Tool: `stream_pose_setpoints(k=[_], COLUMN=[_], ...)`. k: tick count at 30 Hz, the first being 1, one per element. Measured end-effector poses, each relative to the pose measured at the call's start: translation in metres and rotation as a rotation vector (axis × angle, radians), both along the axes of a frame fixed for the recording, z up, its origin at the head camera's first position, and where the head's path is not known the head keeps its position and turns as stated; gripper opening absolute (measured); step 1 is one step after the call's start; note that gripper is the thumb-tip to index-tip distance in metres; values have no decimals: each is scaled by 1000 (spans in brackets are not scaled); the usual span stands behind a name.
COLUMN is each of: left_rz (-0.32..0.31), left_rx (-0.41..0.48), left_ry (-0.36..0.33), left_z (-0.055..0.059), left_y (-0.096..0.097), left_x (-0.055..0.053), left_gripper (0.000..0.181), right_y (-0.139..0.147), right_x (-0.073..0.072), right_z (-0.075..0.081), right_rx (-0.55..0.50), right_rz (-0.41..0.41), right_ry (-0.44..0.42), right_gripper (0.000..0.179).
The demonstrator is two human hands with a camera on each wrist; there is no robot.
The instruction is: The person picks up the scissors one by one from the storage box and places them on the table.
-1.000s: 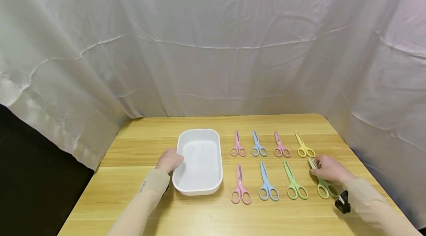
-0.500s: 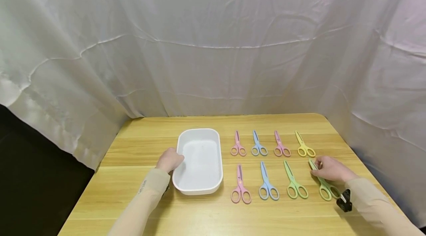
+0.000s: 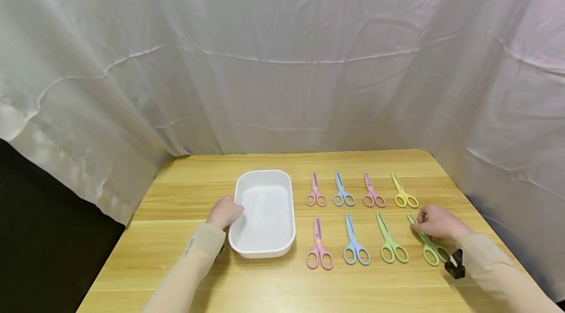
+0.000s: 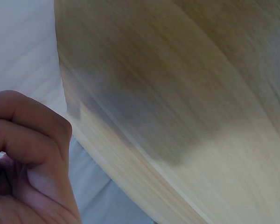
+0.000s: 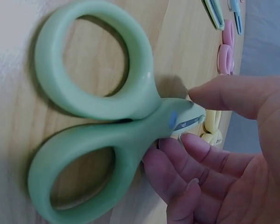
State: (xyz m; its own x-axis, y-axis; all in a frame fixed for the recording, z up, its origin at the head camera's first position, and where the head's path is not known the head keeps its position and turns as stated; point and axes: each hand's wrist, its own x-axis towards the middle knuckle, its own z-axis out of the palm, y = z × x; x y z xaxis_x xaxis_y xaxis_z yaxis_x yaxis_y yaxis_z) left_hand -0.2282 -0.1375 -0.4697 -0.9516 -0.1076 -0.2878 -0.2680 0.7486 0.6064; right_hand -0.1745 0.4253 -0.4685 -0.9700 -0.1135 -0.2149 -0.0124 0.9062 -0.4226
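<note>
My left hand (image 3: 226,212) grips the left rim of a white rectangular tray (image 3: 263,250), thumb over the inner side; its curled fingers (image 4: 30,130) show in the left wrist view, where the tray is out of sight. At the far right of the table, a pair of green scissors (image 3: 430,249) lies with blades pointing away. My right hand (image 3: 438,223) is over its blade end. In the right wrist view, the thumb is at one edge of the green scissors (image 5: 151,114) and relaxed fingers (image 5: 165,172) lie along the other, partly hiding the blades.
Beside the tray, scissors lie in two rows: pink (image 3: 316,190), blue (image 3: 342,190), pink (image 3: 372,193) and yellow (image 3: 402,193) behind; pink (image 3: 318,244), blue (image 3: 353,242) and green (image 3: 389,242) in front. A pale curtain (image 3: 282,97) hangs behind the wooden table (image 3: 273,288).
The green scissors at my right hand first shift slightly right, then their tip swings a little left. That hand's fingers loosen around the blades. My left hand and the tray stay put.
</note>
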Motion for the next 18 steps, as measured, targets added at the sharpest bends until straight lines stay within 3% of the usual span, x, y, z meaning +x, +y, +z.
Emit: stream_pose_setpoints(k=[18], left_rz=[1], left_rx=[20], left_ry=[4], left_z=[5], left_y=[1], left_x=[4], left_gripper=[43], right_y=[4], right_x=[-2], right_z=[-2], right_rx=[-24], right_rz=[-1], right_ry=[-35], right_gripper=[24])
